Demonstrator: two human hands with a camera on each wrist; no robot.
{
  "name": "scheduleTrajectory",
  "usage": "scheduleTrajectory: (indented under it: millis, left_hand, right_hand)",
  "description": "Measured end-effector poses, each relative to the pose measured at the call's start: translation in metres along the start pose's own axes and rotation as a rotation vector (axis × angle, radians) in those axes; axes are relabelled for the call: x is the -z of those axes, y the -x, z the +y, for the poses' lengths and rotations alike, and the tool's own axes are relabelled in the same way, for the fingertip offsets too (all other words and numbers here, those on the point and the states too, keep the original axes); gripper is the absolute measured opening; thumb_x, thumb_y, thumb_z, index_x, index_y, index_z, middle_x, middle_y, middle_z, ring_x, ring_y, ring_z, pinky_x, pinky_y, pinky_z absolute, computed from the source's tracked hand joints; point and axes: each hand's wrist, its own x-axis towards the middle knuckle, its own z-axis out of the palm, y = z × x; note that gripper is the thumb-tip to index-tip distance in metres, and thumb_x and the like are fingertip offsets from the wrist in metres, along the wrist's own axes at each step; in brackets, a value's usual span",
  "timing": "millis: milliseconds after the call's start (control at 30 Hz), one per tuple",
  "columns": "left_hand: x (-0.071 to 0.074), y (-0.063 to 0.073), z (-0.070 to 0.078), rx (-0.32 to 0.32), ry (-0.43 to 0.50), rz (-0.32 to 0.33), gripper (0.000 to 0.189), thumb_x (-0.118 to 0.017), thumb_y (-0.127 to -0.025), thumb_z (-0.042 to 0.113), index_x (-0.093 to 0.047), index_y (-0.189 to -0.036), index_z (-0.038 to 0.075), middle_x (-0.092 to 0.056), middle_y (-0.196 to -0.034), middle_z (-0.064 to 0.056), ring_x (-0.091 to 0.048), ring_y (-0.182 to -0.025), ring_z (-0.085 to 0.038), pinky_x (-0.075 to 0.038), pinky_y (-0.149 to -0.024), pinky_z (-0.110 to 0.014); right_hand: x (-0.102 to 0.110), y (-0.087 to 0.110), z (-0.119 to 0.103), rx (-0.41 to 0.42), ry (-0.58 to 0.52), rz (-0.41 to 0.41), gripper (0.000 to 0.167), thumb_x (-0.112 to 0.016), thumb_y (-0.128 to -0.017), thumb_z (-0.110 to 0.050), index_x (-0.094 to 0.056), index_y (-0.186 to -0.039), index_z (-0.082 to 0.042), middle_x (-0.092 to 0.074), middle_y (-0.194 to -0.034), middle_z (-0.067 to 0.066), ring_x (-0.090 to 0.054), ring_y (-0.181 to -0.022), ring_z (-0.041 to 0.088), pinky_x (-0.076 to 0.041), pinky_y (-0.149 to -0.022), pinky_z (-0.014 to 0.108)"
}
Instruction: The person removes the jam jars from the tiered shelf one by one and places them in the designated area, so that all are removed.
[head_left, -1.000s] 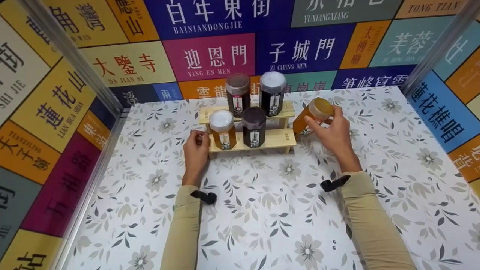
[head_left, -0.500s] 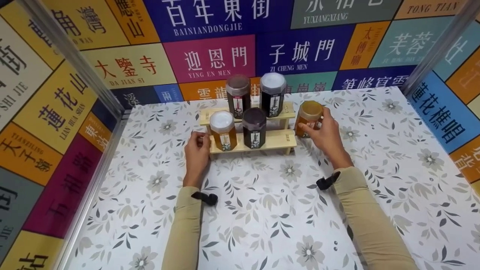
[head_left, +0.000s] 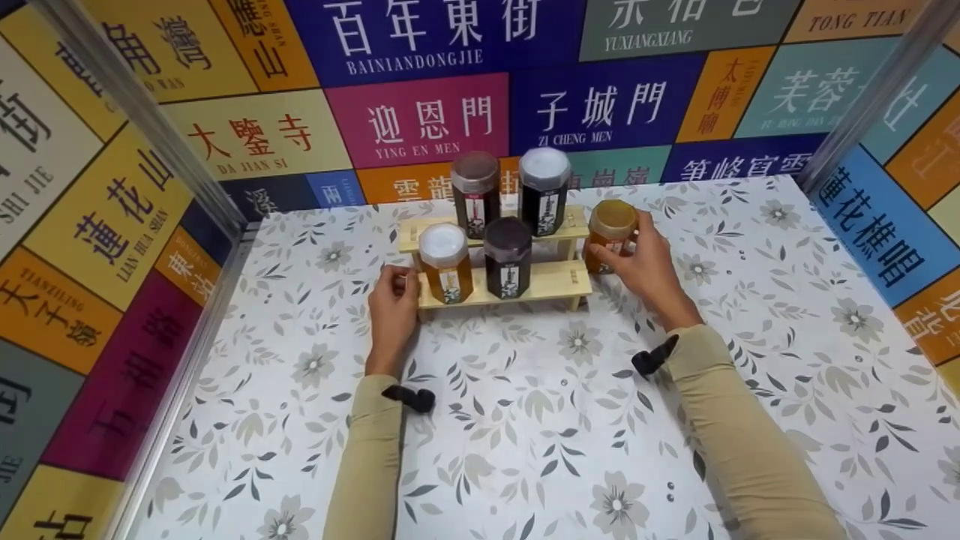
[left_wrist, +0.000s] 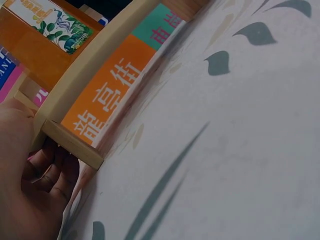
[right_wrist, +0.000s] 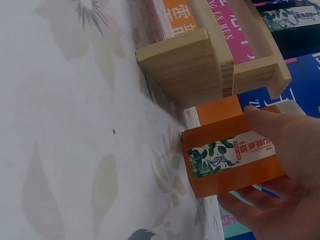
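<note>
A two-tier wooden rack [head_left: 551, 280] stands on the table with jars on both steps. My left hand [head_left: 393, 304] grips the left end of its lower step; in the left wrist view the fingers curl by the rack's leg [left_wrist: 75, 144]. At the rack's right end, my right hand [head_left: 646, 262] holds an amber jar [head_left: 611, 225] upright between thumb and fingers. In the right wrist view that jar's label faces the camera and its base is at the tabletop; whether the hand bears its weight I cannot tell.
On the lower step stand a white-lidded amber jar [head_left: 445, 262] and a dark jar [head_left: 508, 259]. The upper step bears a brown-lidded jar [head_left: 476, 195] and a white-lidded dark jar [head_left: 544, 191]. Behind the flower-patterned table [head_left: 525, 420] rises a wall of coloured signs [head_left: 420, 112].
The amber jar in my right hand has gone from tilted to upright, then slid slightly left toward the rack. The left hand keeps its place on the rack.
</note>
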Motion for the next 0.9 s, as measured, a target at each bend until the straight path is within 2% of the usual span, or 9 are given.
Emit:
scheduleTrajectory:
  millis: [233, 467, 633, 733, 833, 900]
  left_hand:
    - [0.0, 0.0, 0.001, 0.01, 0.006, -0.007, 0.017, -0.063, -0.109, 0.025, -0.069, -0.113, 0.01, -0.07, -0.092, -0.008, -0.064, -0.083, -0.019, -0.052, -0.073, -0.033]
    - [-0.001, 0.001, 0.002, 0.013, 0.012, 0.001, 0.017, -0.063, -0.109, 0.023, -0.07, -0.113, 0.008, -0.071, -0.094, -0.008, -0.065, -0.084, -0.019, -0.051, -0.071, -0.029]
    - [-0.001, 0.001, 0.002, 0.012, 0.012, 0.001, 0.017, -0.063, -0.109, 0.023, -0.069, -0.114, 0.008, -0.07, -0.094, -0.009, -0.064, -0.084, -0.019, -0.051, -0.071, -0.029]
    - [-0.002, 0.0, 0.002, 0.012, 0.011, -0.005, 0.017, -0.064, -0.108, 0.021, -0.069, -0.115, 0.007, -0.07, -0.094, -0.009, -0.063, -0.084, -0.019, -0.05, -0.071, -0.028]
    - [-0.001, 0.0, 0.002, 0.014, 0.012, -0.008, 0.016, -0.064, -0.108, 0.021, -0.069, -0.114, 0.007, -0.07, -0.094, -0.009, -0.063, -0.084, -0.019, -0.05, -0.071, -0.027]
    - [0.0, 0.0, 0.001, 0.015, 0.015, -0.008, 0.016, -0.063, -0.109, 0.02, -0.07, -0.114, 0.007, -0.07, -0.094, -0.009, -0.063, -0.083, -0.019, -0.05, -0.07, -0.028]
  right_hand:
    - [-0.003, 0.002, -0.003, 0.038, -0.009, -0.01, 0.087, -0.083, -0.097, -0.033, -0.033, -0.164, -0.007, -0.053, -0.157, 0.023, -0.055, -0.146, 0.045, -0.053, -0.112, 0.06]
    - [-0.005, 0.003, -0.005, 0.059, 0.001, -0.019, 0.09, -0.084, -0.097, -0.032, -0.031, -0.165, -0.006, -0.053, -0.155, 0.025, -0.054, -0.145, 0.046, -0.052, -0.111, 0.062]
    - [0.0, 0.007, -0.016, 0.053, 0.031, -0.032, 0.109, -0.085, -0.094, -0.042, -0.015, -0.172, -0.01, -0.039, -0.167, 0.026, -0.042, -0.154, 0.045, -0.039, -0.122, 0.066]
    - [0.002, 0.014, -0.031, 0.099, 0.07, 0.03, 0.111, -0.085, -0.095, -0.038, -0.011, -0.173, -0.013, -0.028, -0.174, 0.024, -0.03, -0.161, 0.043, -0.029, -0.128, 0.067]
    - [-0.005, 0.025, -0.051, 0.197, 0.095, 0.16, 0.097, -0.086, -0.094, -0.023, -0.027, -0.169, -0.01, -0.035, -0.171, 0.021, -0.029, -0.161, 0.04, -0.028, -0.13, 0.062]
    - [-0.017, 0.035, -0.064, 0.271, 0.086, 0.25, 0.082, -0.084, -0.093, -0.014, -0.041, -0.162, -0.005, -0.044, -0.166, 0.019, -0.036, -0.157, 0.037, -0.03, -0.131, 0.057]
